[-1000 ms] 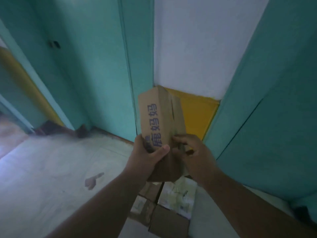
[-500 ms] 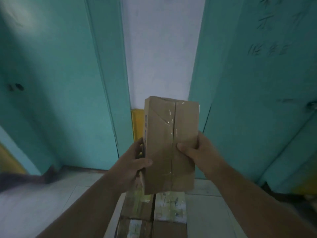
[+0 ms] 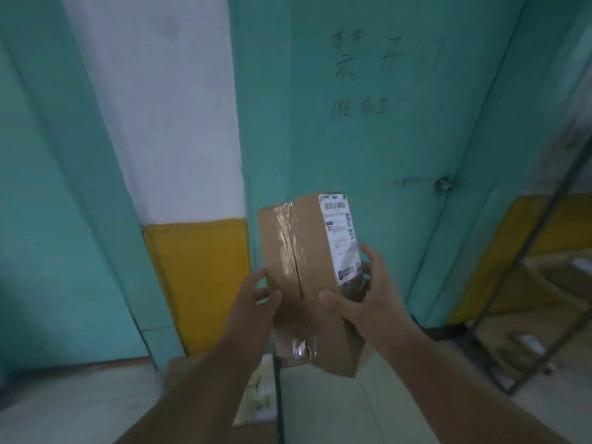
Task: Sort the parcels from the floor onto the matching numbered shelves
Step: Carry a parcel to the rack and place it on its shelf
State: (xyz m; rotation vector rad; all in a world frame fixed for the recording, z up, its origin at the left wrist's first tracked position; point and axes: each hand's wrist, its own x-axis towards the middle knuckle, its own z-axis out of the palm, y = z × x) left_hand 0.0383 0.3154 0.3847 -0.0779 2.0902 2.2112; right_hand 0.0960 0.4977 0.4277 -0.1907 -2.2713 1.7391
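taped brown parcel (image 3: 301, 270), white label (image 3: 341, 238) on side.

A taped cardboard parcel (image 3: 306, 274) stood upright at frame centre; the left hand (image 3: 256, 298) and right hand (image 3: 365, 294) gripped its sides; a shipping label (image 3: 339, 238) faced right, before a teal door (image 3: 368, 139).

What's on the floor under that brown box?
Below the cardboard box, a pale printed parcel lies on the floor. The forearms and box hide anything else.
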